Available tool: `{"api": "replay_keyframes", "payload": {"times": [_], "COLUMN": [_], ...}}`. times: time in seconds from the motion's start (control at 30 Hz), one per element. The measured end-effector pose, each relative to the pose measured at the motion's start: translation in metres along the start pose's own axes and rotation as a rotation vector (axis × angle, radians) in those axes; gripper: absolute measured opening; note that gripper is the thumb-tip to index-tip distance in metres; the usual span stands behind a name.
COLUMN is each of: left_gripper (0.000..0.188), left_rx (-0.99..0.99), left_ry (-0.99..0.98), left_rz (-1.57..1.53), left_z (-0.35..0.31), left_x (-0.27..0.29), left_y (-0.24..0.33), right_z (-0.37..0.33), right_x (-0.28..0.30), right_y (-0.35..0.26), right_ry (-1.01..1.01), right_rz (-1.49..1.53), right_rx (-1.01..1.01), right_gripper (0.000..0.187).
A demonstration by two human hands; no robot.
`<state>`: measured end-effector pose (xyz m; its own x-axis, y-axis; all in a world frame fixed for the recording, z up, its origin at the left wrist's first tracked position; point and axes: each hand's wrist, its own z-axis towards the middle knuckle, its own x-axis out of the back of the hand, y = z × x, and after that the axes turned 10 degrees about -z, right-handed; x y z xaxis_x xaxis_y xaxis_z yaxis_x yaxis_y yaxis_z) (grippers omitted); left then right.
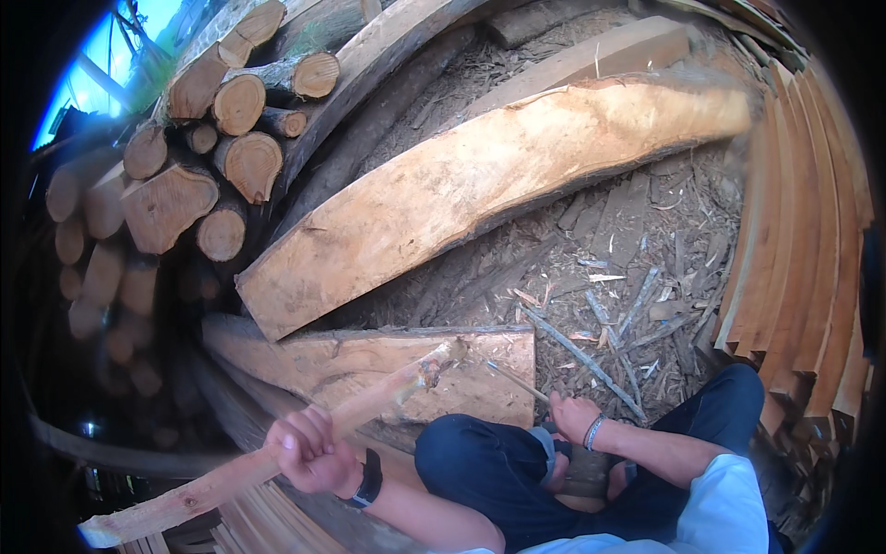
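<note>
My left hand is closed around a long, pale wooden pole, gripping it below its middle. The pole slants from the lower left up to the right, and its knotty, darker far end lies over a short sawn slab in front of my knees. My right hand is closed on a thin, straight tool, whose slim end points toward the pole's tip, apparently just short of it. Its handle is hidden in my fingers, so I cannot tell its exact kind.
A big thick slab with rough bark edges stretches across the middle. Round logs are stacked at the far left. Thin boards stand along the right. Wood chips and thin sticks litter the ground near my bent knees.
</note>
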<state>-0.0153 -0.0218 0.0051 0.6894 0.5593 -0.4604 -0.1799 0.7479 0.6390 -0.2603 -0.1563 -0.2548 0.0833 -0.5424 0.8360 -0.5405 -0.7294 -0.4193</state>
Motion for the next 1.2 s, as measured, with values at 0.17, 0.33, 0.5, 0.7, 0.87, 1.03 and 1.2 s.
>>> {"api": "replay_keyframes", "payload": {"times": [0.17, 0.33, 0.5, 0.7, 0.87, 1.03, 1.2], "left_gripper": [0.034, 0.035, 0.035, 0.035, 0.034, 0.033, 0.034], "left_rx": [0.003, 0.007, -0.014, -0.020, -0.021, -0.011, 0.007], "left_ry": [0.000, 0.012, 0.030, 0.025, 0.050, 0.006, 0.022], "left_rz": [0.003, 0.005, 0.013, 0.028, 0.023, -0.012, 0.010], "left_z": [0.001, 0.000, 0.002, 0.000, 0.001, 0.003, 0.000], "left_x": [-0.004, -0.009, -0.001, -0.002, -0.005, 0.003, 0.000], "left_y": [-0.004, -0.007, 0.000, 0.000, -0.005, 0.000, -0.001], "right_z": [0.015, 0.033, 0.002, -0.010, 0.001, -0.007, 0.001], "right_x": [-0.014, -0.017, 0.014, 0.050, 0.001, 0.001, 0.029], "right_y": [0.020, 0.044, -0.004, -0.018, 0.008, 0.003, -0.004], "right_ry": [-0.127, -0.665, -0.022, 0.041, 0.003, 0.017, -0.427], "right_rz": [0.224, 1.017, 0.232, 0.045, -0.058, 0.064, 0.943], "right_rx": [-0.058, -0.217, 0.054, 0.041, -0.033, 0.067, -0.150], "right_gripper": [0.023, 0.027, 0.024, 0.024, 0.028, 0.026, 0.026]}}
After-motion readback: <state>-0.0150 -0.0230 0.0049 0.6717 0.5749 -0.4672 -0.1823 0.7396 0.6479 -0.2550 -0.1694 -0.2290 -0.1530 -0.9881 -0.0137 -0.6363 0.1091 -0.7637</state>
